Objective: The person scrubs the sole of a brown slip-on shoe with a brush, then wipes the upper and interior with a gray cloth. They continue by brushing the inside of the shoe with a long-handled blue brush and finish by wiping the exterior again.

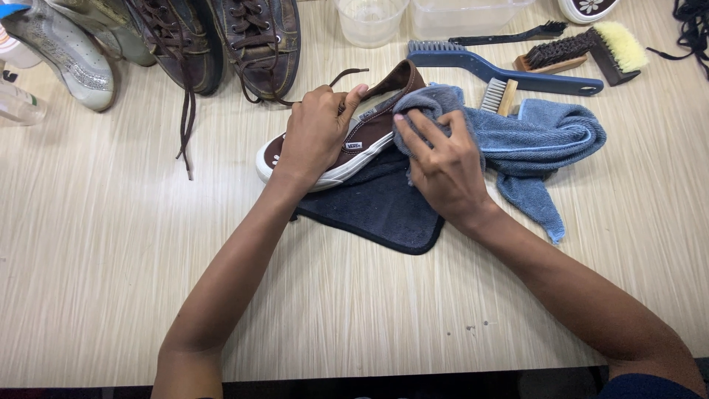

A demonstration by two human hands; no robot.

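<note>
The left hand (316, 133) grips the brown canvas slip-on shoe with white rubber sole (369, 129), lying lengthwise left-to-right, while the right hand (442, 159) clutches the bunched blue terry towel (532, 133) against its heel end.

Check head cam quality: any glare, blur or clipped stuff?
Head view: even, soft light, only faint shadows under the shoe and blue towel; no glare on the table; both hands sharp; boots and tubs cut off at the top edge.
</note>
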